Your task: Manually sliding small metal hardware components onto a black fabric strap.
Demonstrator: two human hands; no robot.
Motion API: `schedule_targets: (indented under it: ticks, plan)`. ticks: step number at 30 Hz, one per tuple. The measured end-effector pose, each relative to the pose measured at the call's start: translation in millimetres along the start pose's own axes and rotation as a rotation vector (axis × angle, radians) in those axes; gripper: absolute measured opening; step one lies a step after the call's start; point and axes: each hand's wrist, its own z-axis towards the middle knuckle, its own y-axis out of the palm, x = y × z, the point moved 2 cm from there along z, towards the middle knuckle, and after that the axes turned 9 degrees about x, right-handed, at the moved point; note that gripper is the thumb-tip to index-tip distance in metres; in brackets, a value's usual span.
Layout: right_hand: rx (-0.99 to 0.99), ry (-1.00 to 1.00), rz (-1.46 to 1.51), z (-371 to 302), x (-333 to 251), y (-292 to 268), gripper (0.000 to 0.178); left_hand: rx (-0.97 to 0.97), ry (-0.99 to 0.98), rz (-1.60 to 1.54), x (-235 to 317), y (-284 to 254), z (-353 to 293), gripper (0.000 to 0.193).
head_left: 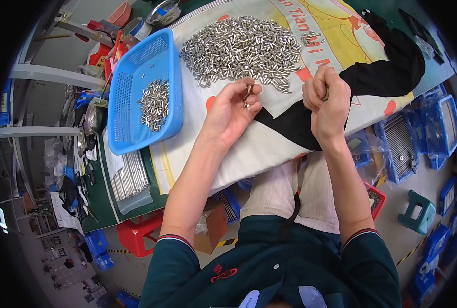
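My left hand (228, 113) is palm up, its fingers curled around several small shiny metal pins (248, 97). To its right my right hand (330, 102) is closed, thumb and fingers pressed together; what they hold, if anything, is too small to make out. Beyond both hands a big heap of short metal pins (241, 49) is spread over the pale printed cloth (192, 167) on the table. A black cloth (294, 126) lies under and between my hands and stretches to the far right. Left of the heap stands a blue plastic basket (175, 77) with a smaller pile of pins (155, 108) inside.
A few loose pins (310, 38) lie right of the heap. Bundled metal rods (129, 177) rest on the green table at left. Blue trays (397, 146) sit at the right on the floor, near a green stool (417, 211). A red stool (137, 236) stands below the table.
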Motion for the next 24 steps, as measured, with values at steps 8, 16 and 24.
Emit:
schedule_targets:
  ticks: [8,16,24]
  plan:
    - [-0.011,-0.016,-0.009,-1,-1,1,0.033,0.185,0.675,0.977,13,-6,13,0.014]
    - [0.009,-0.005,0.021,-1,0,-3,0.032,0.132,1.117,1.626,-1,3,13,0.011]
    - [0.011,-0.004,0.035,0,-2,-2,0.032,0.144,0.988,1.624,-5,6,8,0.008]
